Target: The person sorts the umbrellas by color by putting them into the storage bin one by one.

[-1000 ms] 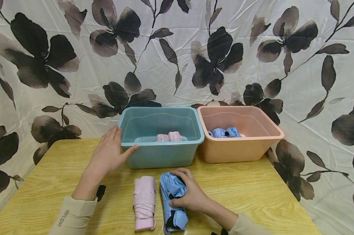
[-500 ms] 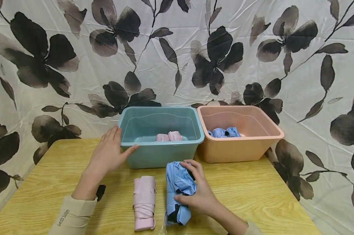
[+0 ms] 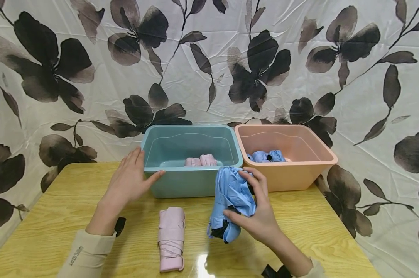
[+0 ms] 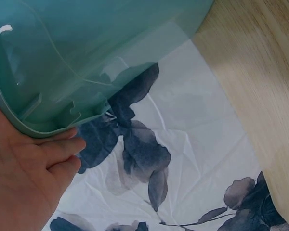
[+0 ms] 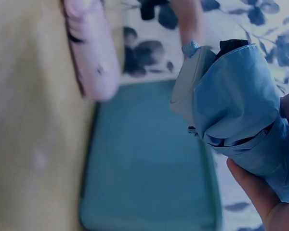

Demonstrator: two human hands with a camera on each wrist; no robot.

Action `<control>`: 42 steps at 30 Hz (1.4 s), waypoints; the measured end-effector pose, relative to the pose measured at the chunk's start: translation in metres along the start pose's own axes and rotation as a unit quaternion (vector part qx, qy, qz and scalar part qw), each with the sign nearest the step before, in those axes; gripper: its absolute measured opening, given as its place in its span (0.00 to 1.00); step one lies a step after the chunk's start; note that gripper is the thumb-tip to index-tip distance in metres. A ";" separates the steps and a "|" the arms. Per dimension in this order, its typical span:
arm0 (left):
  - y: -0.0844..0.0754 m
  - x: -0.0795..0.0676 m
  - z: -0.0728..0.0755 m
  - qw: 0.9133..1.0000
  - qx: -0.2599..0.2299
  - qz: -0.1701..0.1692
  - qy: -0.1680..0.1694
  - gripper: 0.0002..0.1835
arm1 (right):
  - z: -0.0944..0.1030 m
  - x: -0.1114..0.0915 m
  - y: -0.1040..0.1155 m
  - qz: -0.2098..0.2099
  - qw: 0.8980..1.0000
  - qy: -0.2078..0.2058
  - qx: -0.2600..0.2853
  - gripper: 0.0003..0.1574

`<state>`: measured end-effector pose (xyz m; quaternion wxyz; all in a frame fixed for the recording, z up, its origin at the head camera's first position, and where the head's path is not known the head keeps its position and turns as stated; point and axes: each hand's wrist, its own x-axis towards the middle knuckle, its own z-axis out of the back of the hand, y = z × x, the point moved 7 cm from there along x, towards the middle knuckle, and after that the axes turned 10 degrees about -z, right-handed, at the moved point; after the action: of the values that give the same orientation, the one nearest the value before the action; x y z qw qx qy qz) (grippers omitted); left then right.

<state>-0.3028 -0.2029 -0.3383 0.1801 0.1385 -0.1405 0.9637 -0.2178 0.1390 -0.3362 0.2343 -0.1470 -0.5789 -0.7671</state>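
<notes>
My right hand [image 3: 261,214] grips a folded blue umbrella [image 3: 232,193], thumb on the near side and fingers round the far side. The umbrella is raised above the table and overlaps the front of the teal bin in the head view. In the right wrist view the umbrella [image 5: 241,101] shows its pale end and loose blue cloth. My left hand [image 3: 126,181] rests at the left front corner of the teal bin [image 3: 188,181], fingers straight along its side and thumb at the front rim. A folded pink umbrella [image 3: 171,239] lies on the table between the two arms.
Two pink bundles [image 3: 207,160] lie inside the teal bin. Right beside it stands a peach bin [image 3: 286,177] holding blue bundles [image 3: 261,156]. Behind both hangs a white cloth with dark flowers [image 3: 209,77]. The wooden table [image 3: 136,247] carries everything.
My right hand has lifted the blue umbrella off the table and carried it forward and right, up to the bins. The left hand and the pink umbrella have stayed put.
</notes>
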 end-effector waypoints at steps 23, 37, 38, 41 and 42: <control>-0.001 0.001 -0.001 1.000 0.001 0.001 -0.001 0.60 | 0.137 0.075 0.034 0.035 0.977 -0.192 -0.086 0.59; -0.001 0.001 0.003 1.000 0.007 -0.005 -0.011 0.59 | 0.208 0.154 -0.033 -0.007 0.958 -0.191 -0.216 0.59; -0.001 0.000 0.003 1.000 0.008 -0.004 -0.011 0.59 | 0.210 0.159 -0.038 -0.014 0.955 -0.185 -0.231 0.59; -0.001 0.000 0.002 1.000 0.008 -0.002 -0.008 0.59 | 0.217 0.171 -0.054 -0.045 0.947 -0.160 -0.276 0.59; -0.001 -0.001 0.001 1.000 0.006 0.000 -0.007 0.59 | 0.219 0.175 -0.060 -0.058 0.944 -0.151 -0.287 0.59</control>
<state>-0.3015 -0.2029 -0.3372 0.1780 0.1466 -0.1363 0.9635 -0.4074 0.3286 -0.2358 0.0471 -0.2887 -0.3701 -0.8818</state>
